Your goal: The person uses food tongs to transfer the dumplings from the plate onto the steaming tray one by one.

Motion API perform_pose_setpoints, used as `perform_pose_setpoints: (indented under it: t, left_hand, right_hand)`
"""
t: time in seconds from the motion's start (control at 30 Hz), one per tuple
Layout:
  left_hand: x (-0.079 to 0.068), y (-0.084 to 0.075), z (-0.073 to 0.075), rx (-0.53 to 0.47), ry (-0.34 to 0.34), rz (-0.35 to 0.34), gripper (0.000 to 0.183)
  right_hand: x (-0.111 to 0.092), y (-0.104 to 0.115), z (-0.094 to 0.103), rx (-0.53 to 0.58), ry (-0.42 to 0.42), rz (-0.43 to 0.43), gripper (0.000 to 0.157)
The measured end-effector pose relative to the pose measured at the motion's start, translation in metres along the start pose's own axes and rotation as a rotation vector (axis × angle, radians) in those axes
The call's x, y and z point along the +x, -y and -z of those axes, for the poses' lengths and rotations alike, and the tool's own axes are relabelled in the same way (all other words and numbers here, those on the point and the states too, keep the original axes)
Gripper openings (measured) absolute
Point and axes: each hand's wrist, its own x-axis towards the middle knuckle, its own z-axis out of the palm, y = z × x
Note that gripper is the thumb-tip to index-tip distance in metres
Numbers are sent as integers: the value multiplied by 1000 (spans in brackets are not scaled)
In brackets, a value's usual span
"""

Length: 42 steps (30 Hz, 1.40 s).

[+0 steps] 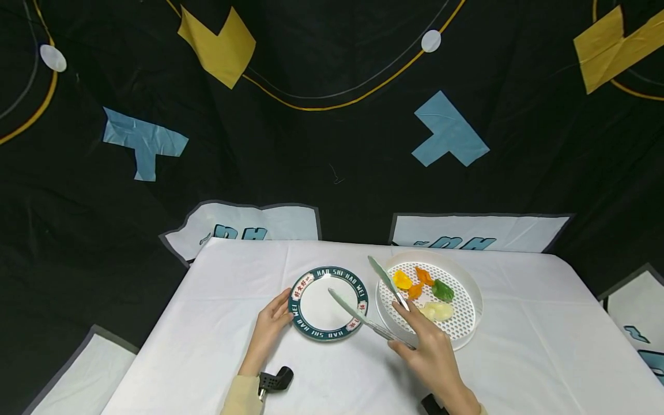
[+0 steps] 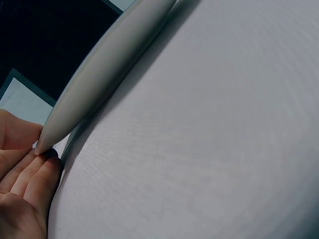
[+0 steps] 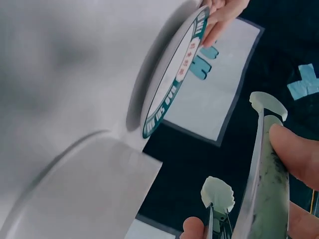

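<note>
My left hand (image 1: 272, 325) pinches the left edge of a round plate (image 1: 321, 317), white with a dark green lettered rim. In the left wrist view the thumb is above the plate's edge (image 2: 94, 79) and the fingers are under it. My right hand (image 1: 430, 349) holds a pair of tongs (image 1: 358, 314) with pale green tips, thumb on one arm and fingers on the other. The tongs are spread wide with nothing between the tips. One tip overlaps the plate, the other the left rim of a round white tray (image 1: 471, 288). The right wrist view shows both tongs tips (image 3: 218, 194) close up.
On the tray's perforated insert lie a yellow piece (image 1: 402, 280), orange pieces (image 1: 424, 275), a green piece (image 1: 442, 290) and a pale yellow piece (image 1: 438, 311), like cut vegetables. A white cloth (image 1: 529, 323) covers the table; a black curtain (image 1: 311, 161) hangs behind.
</note>
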Motion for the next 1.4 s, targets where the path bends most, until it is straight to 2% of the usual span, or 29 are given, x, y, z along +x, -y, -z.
perform_pose_setpoints:
  t: [0.4, 0.7, 1.0, 1.4]
  left_hand:
    - [1, 1, 1, -21, -5, -6, 57]
    - [2, 2, 0, 5, -13, 6, 58]
    - [1, 0, 0, -17, 4, -7, 58]
    - [1, 1, 0, -20, 0, -9, 58]
  right_hand:
    - [-2, 12, -17, 25, 31, -20, 73]
    - [-7, 17, -32, 44, 65, -40, 71]
    - [-15, 20, -44, 89, 89, -38, 73]
    - [-24, 23, -54, 100, 155, -150, 71]
